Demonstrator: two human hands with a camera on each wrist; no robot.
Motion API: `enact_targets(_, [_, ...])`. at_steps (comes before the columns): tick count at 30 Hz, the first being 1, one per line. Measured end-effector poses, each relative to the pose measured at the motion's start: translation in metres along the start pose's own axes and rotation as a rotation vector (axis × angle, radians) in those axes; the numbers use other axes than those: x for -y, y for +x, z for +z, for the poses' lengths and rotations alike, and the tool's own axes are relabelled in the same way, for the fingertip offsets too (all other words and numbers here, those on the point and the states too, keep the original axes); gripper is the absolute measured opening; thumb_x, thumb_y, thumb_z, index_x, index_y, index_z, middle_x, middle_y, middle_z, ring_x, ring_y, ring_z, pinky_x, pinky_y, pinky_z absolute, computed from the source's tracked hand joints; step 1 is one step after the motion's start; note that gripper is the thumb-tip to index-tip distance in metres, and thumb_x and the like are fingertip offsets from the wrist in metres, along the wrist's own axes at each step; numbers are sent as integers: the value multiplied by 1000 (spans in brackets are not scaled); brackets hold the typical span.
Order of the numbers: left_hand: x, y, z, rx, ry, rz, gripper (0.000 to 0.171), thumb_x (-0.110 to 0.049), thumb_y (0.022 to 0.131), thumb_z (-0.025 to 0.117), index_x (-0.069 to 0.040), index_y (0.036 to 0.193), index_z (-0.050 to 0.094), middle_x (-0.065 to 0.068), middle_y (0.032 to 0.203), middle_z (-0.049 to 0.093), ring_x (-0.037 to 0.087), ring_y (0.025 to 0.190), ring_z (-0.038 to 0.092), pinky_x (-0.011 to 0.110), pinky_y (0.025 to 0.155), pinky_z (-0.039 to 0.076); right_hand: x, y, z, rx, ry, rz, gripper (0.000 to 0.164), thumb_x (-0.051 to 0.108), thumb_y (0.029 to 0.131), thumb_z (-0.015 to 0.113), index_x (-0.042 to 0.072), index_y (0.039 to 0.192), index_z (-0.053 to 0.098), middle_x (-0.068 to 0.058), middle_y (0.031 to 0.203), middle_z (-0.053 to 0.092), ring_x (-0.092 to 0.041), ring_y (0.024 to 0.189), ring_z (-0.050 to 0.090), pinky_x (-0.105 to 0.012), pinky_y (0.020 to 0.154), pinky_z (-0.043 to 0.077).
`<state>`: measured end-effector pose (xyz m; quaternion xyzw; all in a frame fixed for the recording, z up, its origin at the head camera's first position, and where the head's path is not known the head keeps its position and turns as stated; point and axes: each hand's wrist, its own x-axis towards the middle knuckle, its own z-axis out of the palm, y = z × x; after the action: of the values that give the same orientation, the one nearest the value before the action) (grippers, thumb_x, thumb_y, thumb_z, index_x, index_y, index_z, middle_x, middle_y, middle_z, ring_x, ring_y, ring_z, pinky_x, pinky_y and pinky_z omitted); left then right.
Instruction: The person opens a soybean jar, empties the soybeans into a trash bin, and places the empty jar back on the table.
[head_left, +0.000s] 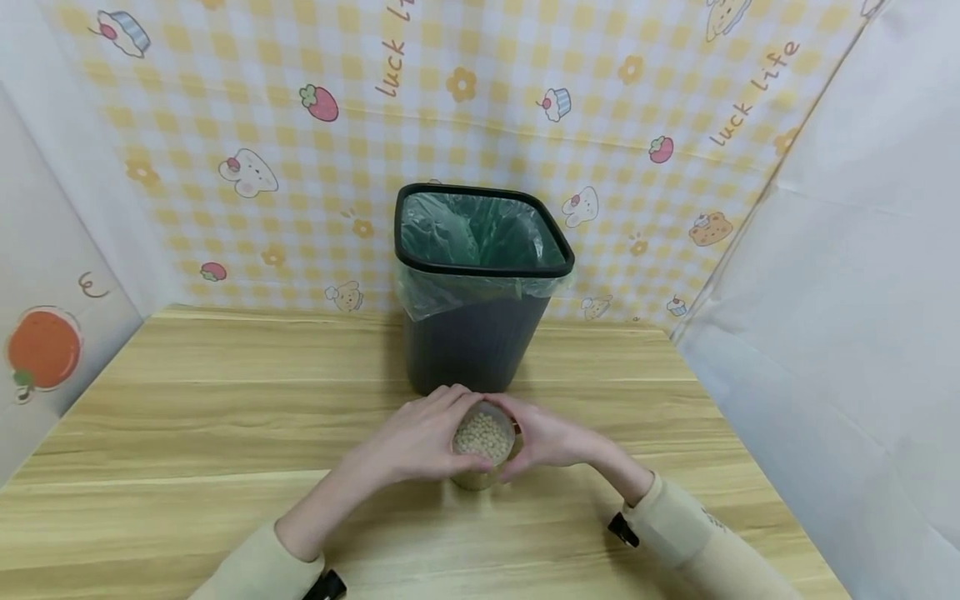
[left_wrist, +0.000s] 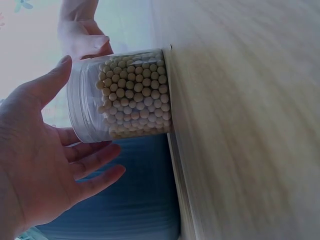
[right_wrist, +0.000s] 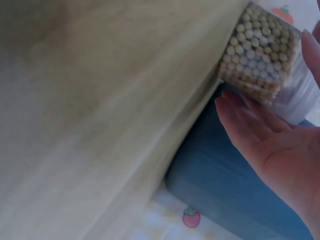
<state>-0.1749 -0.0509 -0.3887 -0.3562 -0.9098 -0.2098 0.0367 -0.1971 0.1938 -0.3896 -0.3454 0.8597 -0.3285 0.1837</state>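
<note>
"Where's the clear, cylindrical plastic jar (left_wrist: 92, 95) of round beige beads (left_wrist: 135, 92)?"
"On the wooden worktop (head_left: 225, 400), near side of the dark grey bin (head_left: 472, 337). Left hand (head_left: 420, 433) and right hand (head_left: 551, 435) hold it, fingers loosely curved; press evenly."

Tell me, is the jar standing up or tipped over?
Standing up: in the left wrist view, turned sideways, the jar has its base flat against the table.

Wood-grain tabletop (head_left: 225, 400) near; far, yel/wht check cloth (head_left: 487, 125) w/ cartoon prints (head_left: 249, 173); wht sheet (head_left: 840, 250) right; wht panel (head_left: 45, 242) left w/ fruit print (head_left: 43, 348).
</note>
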Motion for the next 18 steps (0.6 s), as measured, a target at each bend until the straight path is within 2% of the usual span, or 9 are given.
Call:
enact_targets(8, [0, 0, 2, -11, 5, -4, 79, -67, 83, 73, -15, 141, 56, 1, 131, 60, 20, 117, 60, 44, 85, 58, -4, 8, 11, -56, -8, 6, 98, 20, 65, 97, 9, 146, 43, -8, 139, 60, -24, 124, 60, -36, 105, 49])
enact_targets(13, [-1, 1, 2, -25, 16, 14, 79, -67, 83, 73, -15, 140, 57, 0, 130, 60, 20, 117, 60, 43, 85, 58, -6, 8, 13, -80, 15, 5, 94, 20, 65, 97, 11, 143, 46, -6, 137, 61, -22, 122, 60, -35, 103, 50])
enact_targets(18, [-2, 1, -4, -77, 24, 44, 77, -65, 81, 77, -17, 139, 60, -2, 128, 62, 19, 116, 60, 42, 89, 58, -4, 8, 10, -84, 38, -6, 92, 22, 66, 96, 14, 143, 47, -5, 135, 61, -21, 120, 60, -33, 99, 52])
